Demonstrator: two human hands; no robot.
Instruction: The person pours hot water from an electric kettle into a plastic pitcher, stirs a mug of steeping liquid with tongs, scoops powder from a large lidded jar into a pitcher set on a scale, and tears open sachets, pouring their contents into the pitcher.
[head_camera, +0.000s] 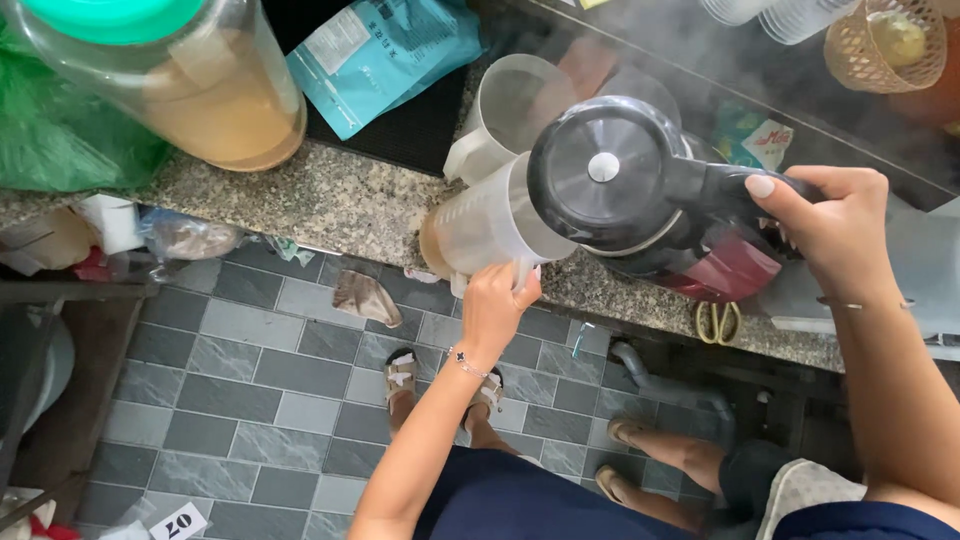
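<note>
Grey rectangular tiles cover the floor (250, 400), and above them in the head view runs a speckled granite desk (330, 195) that carries nearly everything else. At its upper left leans a big clear plastic jar (200, 85) with a green lid, partly filled with a tan, cloudy content. Beside it lies a green plastic bag (60, 140). A teal rectangular pouch (385, 50) with a white label panel rests on a dark mat further back.

At the centre, the right hand (830, 225) grips the black handle of a black electric kettle (625, 190), fingers wrapped shut around it, thumb on top; the kettle is tilted over a translucent measuring jug (495, 220). The left hand (497, 300) holds that jug's handle at the desk's front edge, fingers curled closed on it. The jug's lower part looks amber, but what is in it cannot be told. A second translucent jug (510, 110) stands just behind it. Steam blurs the upper right, where a small woven basket (885, 45) holds a yellowish thing.

Yellow-handled scissors (717, 322) hang at the desk's edge. A small white tag (180, 522) lies on the floor at the lower left.
</note>
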